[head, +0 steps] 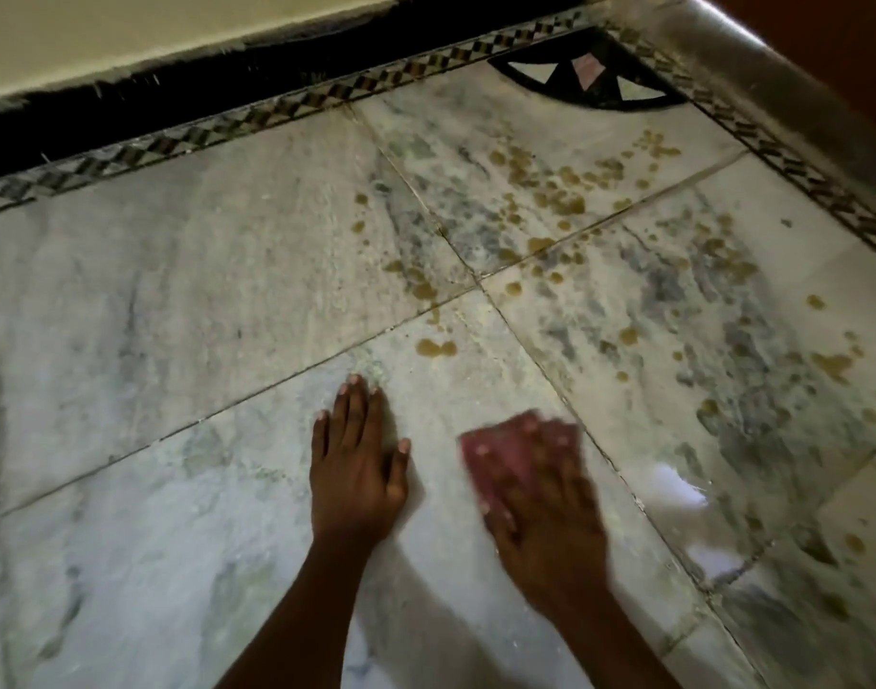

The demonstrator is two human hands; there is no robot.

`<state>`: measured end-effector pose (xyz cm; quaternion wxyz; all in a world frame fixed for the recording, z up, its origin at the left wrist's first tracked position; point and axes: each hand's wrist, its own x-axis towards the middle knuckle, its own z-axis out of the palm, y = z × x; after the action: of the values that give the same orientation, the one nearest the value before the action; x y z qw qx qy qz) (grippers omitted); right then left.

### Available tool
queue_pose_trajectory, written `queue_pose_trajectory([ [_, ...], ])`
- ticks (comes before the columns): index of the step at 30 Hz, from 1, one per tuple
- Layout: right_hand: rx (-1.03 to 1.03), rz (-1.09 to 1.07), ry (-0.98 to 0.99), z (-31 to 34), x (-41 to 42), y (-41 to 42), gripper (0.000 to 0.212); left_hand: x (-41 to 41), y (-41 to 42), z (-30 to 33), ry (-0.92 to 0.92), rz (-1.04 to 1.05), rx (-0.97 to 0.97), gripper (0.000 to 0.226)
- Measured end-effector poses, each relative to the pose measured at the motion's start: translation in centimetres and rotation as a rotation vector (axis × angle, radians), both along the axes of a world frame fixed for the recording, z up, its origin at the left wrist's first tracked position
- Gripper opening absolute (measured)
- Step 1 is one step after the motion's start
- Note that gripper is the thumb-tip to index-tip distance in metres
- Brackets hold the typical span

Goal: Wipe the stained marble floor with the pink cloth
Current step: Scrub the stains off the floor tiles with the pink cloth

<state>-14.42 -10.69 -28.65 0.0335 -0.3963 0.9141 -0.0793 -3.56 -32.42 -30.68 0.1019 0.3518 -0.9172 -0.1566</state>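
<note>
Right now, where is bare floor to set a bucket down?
Left of the flat left hand, the grey-veined marble floor is bare up to the checkered border strip. Crowded: brown stains spread ahead-right of the right hand pressing the pink cloth.

Domestic interior indicated: veined marble floor [227, 290] edged by a patterned inlay border [326, 94], painted wall [127, 32] beyond that border.

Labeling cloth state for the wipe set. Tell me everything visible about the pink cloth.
The pink cloth looks like soft fabric, bunched flat on the marble floor. The right hand lies on top, fingers spread, covering most of it; only its left part shows. It is motion-blurred. The brown stains lie beyond it, apart.
</note>
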Motion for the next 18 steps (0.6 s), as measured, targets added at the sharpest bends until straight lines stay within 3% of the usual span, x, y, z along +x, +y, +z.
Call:
queue_pose_trajectory([
  [3,-0.008,-0.350,0.001,-1.5,-5.7,-2.8,0.065,0.0,0.0,-0.6,-0.028,0.001,-0.003,0.077],
  [5,-0.032,-0.413,-0.025,-2.1,-8.1,-8.7,0.068,-0.1,-0.1,-0.8,-0.039,0.015,-0.002,0.079],
  [8,0.036,-0.036,0.039,-1.6,-7.4,-12.9,0.062,-0.2,0.0,-0.6,-0.050,0.028,0.008,0.082],
  [10,0.079,0.286,0.071,-0.7,-6.7,-10.5,0.058,-0.2,0.1,0.1,-0.062,0.060,0.030,0.083],
  [11,0.073,0.341,0.037,-0.4,-6.6,-8.5,0.058,-0.1,0.0,0.4,-0.075,0.073,0.042,0.084],
  [14,0.015,0.064,-0.008,-1.0,-7.7,-5.7,0.059,-0.2,0.3,0.9,-0.096,0.102,0.050,0.088],
  [16,-0.044,-0.256,0.003,-2.1,-9.0,-9.5,0.060,-0.4,0.4,0.8,-0.109,0.101,0.068,0.090],
  [18,-0.042,-0.317,-0.029,-1.9,-9.3,-14.7,0.060,-0.4,0.4,0.6,-0.108,0.101,0.079,0.093],
])
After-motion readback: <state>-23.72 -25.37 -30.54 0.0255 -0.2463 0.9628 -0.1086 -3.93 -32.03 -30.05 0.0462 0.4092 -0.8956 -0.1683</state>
